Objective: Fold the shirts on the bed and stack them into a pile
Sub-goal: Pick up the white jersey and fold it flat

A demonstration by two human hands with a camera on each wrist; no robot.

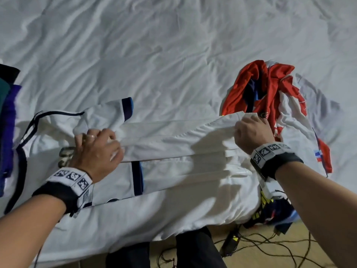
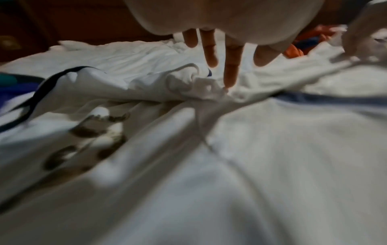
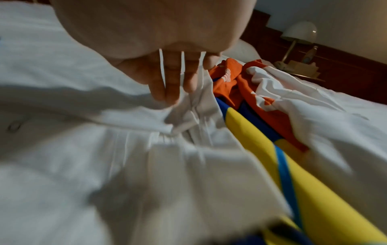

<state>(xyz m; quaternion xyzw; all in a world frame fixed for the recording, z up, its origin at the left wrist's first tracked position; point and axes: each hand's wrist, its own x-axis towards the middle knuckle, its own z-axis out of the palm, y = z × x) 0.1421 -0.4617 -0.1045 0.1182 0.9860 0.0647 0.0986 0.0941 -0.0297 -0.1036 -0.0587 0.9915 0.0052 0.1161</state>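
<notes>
A white shirt [image 1: 173,136] with navy trim lies stretched sideways across the white bed [image 1: 173,55], near its front edge. My left hand [image 1: 108,136] pinches bunched cloth beside the upper sleeve, whose navy cuff [image 1: 127,108] points away from me. In the left wrist view the left hand's fingers [image 2: 230,73] reach down into that bunch of white shirt [image 2: 205,89]. My right hand [image 1: 249,122] grips the shirt's far right edge. The right wrist view shows its fingers [image 3: 173,86] curled round the pleated white shirt [image 3: 188,116]. The cloth is taut between both hands.
A crumpled red and white shirt [image 1: 270,93] lies just beyond my right hand. A yellow and blue one [image 3: 303,165] sits under the white shirt's right end. Dark, teal and purple garments [image 1: 7,113] are stacked at the left edge. Cables [image 1: 251,244] trail on the floor.
</notes>
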